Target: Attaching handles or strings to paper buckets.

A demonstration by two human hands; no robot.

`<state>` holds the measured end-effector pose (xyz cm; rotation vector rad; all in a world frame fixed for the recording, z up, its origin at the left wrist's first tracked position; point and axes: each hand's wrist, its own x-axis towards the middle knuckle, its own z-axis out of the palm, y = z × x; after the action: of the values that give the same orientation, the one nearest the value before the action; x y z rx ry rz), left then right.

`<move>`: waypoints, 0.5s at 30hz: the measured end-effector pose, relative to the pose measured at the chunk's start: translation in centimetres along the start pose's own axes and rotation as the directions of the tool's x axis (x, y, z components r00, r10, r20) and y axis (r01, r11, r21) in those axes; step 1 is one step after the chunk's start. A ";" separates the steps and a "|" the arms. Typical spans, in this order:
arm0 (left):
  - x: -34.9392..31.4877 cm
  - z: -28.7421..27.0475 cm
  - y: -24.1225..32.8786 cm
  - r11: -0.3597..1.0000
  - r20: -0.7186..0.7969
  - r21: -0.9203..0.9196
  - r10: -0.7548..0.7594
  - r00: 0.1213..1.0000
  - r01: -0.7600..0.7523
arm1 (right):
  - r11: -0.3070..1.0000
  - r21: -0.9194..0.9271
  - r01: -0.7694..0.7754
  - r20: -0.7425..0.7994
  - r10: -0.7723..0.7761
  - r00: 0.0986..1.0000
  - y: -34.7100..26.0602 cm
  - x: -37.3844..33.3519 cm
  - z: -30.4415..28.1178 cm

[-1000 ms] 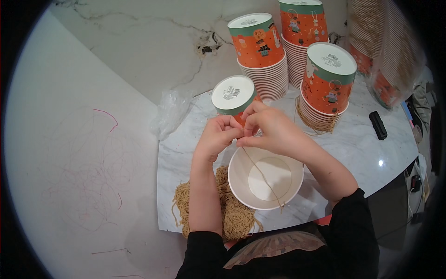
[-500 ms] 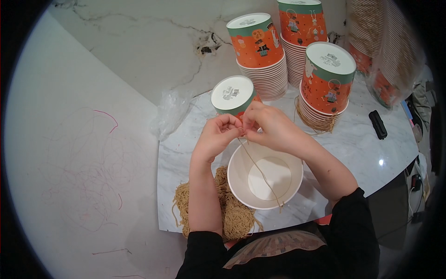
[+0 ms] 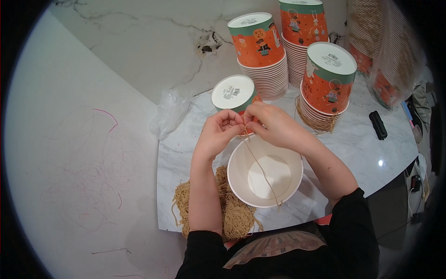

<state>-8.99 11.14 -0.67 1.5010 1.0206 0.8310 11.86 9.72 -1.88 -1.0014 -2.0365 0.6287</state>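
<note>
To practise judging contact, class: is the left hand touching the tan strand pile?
Apart. The head view shows it: a gap of marbled tabletop lies between the left hand and the tan strand pile, though the forearm covers part of it.

Fairly bright light leaves a small white glare spot [image 3: 381, 163] on the tabletop [image 3: 357, 156]; soft shadow falls beside the white tub [image 3: 237, 179]; fisheye distortion darkens the corners.

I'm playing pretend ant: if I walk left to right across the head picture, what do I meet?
Clear plastic bag → left hand → open white tub → orange cup stack with brown string at its foot → small black thing.
</note>
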 end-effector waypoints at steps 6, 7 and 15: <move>-0.1 -0.1 0.1 0.999 0.016 -0.041 0.012 1.000 -0.012 | 0.997 0.053 -0.062 0.023 0.061 0.998 0.0 0.3 0.0; -0.1 -0.2 0.0 0.999 0.021 -0.041 0.014 1.000 -0.013 | 0.995 0.066 -0.074 0.030 0.072 0.997 0.0 0.3 0.0; -0.2 -0.4 0.2 1.000 0.020 -0.023 0.008 1.000 -0.008 | 0.984 0.145 -0.103 0.042 0.098 0.994 0.1 0.3 0.0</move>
<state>-9.35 11.13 -0.39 1.4926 0.9877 0.8290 11.79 10.05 -1.84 -1.0162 -1.9478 0.8425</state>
